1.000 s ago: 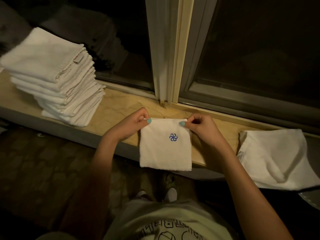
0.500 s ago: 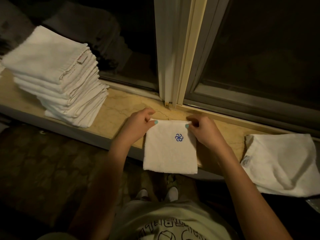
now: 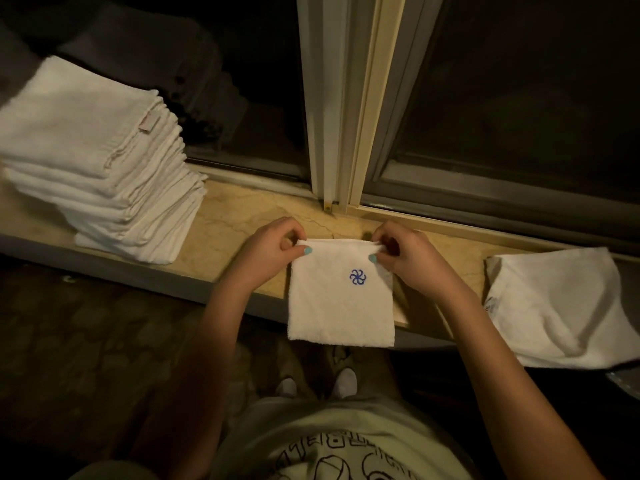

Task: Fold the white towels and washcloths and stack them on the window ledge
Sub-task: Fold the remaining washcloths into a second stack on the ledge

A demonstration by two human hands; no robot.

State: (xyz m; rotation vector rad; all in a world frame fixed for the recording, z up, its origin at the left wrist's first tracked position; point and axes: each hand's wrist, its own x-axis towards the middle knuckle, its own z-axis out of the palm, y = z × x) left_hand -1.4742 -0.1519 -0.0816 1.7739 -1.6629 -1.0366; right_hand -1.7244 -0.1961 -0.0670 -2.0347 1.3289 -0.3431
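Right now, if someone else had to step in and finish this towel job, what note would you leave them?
Left hand: pinches the top left corner of the washcloth with the blue emblem.
Right hand: pinches its top right corner.
The washcloth lies on the window ledge, with its lower part hanging past the front edge.
Done: a tall stack of folded towels sits at the ledge's left end.
Left: finish folding this washcloth and stack it, then fold and stack the loose towel lying rumpled at the right.
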